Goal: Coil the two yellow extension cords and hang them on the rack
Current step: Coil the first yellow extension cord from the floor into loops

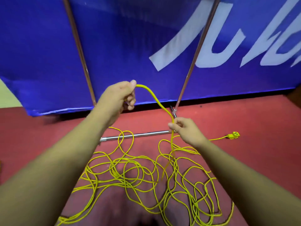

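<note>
A red floor (244, 119) runs up to a blue banner (130, 46) with white lettering. The rack's metal uprights (78, 46) rise in front of it, above a base bar (135, 135) lying on the floor. Your left hand (117, 97) is curled round the yellow cord (156, 98), thumb pressed on top where the cord leaves the fist; whether a plug sits inside the fist is hidden. Your right hand (185, 129) pinches the same cord lower down between thumb and fingertips. Between the hands the cord arches in a soft hump. Below your right hand it drops into the loose tangle (138, 168) spread over the floor at your feet, with some loops crossing the base bar. A yellow socket end (234, 135) lies apart to the right. You cannot tell in that heap where one cord stops and the other starts. Expect the cord to be light, limp and a little springy, with loops likely to snag one another as it comes up. It should slide easily through a loose pinch, so guide with the right hand and keep the firm hold in the left, gathering even loops there.
</note>
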`<action>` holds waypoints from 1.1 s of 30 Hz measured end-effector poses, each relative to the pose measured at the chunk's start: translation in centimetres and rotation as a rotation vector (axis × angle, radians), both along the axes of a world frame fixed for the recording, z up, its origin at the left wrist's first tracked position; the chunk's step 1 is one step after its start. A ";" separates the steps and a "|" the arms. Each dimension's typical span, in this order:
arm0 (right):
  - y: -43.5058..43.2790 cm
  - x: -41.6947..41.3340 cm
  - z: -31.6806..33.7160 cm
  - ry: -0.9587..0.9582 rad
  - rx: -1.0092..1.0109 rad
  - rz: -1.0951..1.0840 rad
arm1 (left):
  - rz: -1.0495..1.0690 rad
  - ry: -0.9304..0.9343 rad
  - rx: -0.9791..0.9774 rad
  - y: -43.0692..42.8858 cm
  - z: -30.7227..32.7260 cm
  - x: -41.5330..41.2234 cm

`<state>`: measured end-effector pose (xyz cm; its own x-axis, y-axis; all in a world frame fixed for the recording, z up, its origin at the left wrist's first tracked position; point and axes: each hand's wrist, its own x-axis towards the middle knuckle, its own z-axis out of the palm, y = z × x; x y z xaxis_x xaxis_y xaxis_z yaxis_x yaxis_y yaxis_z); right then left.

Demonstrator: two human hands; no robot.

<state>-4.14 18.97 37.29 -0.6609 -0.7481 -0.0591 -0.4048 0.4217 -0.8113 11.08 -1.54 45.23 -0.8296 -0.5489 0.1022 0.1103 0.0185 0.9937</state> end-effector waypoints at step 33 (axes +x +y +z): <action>7.6 4.4 3.9 0.105 0.252 0.021 | -0.114 0.276 0.444 8.4 5.9 10.5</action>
<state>0.30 26.61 41.16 -0.6581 -0.7319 -0.1767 -0.4919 0.5957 -0.6350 21.58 6.88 51.09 -0.8614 -0.4973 0.1031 0.3454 -0.4247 0.8369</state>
